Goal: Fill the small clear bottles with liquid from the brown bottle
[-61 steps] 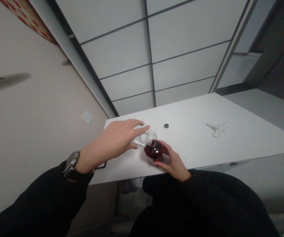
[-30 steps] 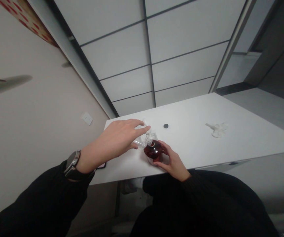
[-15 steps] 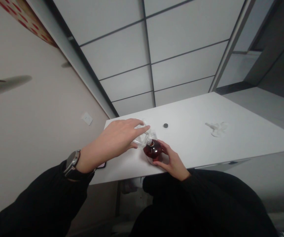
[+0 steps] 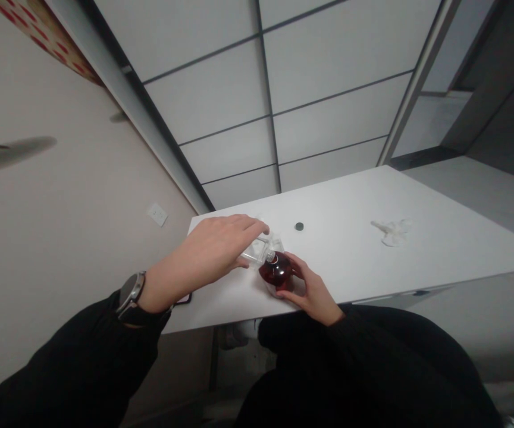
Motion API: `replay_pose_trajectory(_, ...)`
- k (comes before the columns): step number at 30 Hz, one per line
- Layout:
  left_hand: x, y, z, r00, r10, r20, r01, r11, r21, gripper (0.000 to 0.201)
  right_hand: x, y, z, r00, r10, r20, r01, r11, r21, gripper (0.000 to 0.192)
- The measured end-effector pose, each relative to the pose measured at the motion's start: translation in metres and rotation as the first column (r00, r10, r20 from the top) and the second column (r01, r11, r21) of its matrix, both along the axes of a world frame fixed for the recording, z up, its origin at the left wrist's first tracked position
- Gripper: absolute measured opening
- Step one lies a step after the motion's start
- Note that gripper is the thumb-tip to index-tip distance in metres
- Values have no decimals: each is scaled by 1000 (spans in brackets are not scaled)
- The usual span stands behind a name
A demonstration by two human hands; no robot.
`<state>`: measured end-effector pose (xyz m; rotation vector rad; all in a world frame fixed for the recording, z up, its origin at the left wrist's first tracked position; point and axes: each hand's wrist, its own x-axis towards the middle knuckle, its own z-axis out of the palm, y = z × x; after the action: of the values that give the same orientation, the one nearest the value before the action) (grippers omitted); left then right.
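Observation:
My left hand (image 4: 223,244) is closed around a clear bottle (image 4: 256,251), which is tilted with its neck pointing right and down. The bottle's mouth lies at the opening of a dark red, rounded bottle (image 4: 275,271) standing on the table. My right hand (image 4: 311,292) grips that red bottle from the right side, thumb in front and fingers behind. Whether liquid is flowing between the two is too small to tell. Behind them on the tabletop lies a small dark round cap (image 4: 299,226).
The white table (image 4: 346,238) carries a crumpled white tissue (image 4: 391,232) on its right part. A phone-like dark-edged object (image 4: 183,299) is half hidden under my left wrist. White panelled doors (image 4: 230,107) stand behind the table, and a wall with a socket (image 4: 157,214) is at left.
The fingers of my left hand have shifted slightly on the clear bottle, the index finger drawing back. Both bottles and my right hand stay nearly where they were.

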<state>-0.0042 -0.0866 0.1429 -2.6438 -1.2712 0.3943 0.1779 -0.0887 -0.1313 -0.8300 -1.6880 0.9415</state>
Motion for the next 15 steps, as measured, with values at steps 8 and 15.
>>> replay_pose_trajectory(8, -1, 0, 0, 999, -55, 0, 55, 998, 8, 53, 0, 1, 1, 1000, -2, -3, 2, 1000, -2, 88)
replay_pose_trajectory(15, 1, 1, 0, 997, -77, -16, 77, 997, 17, 51, -1, 1, 1, 1000, 4, -18, -4, 1000, -23, 87)
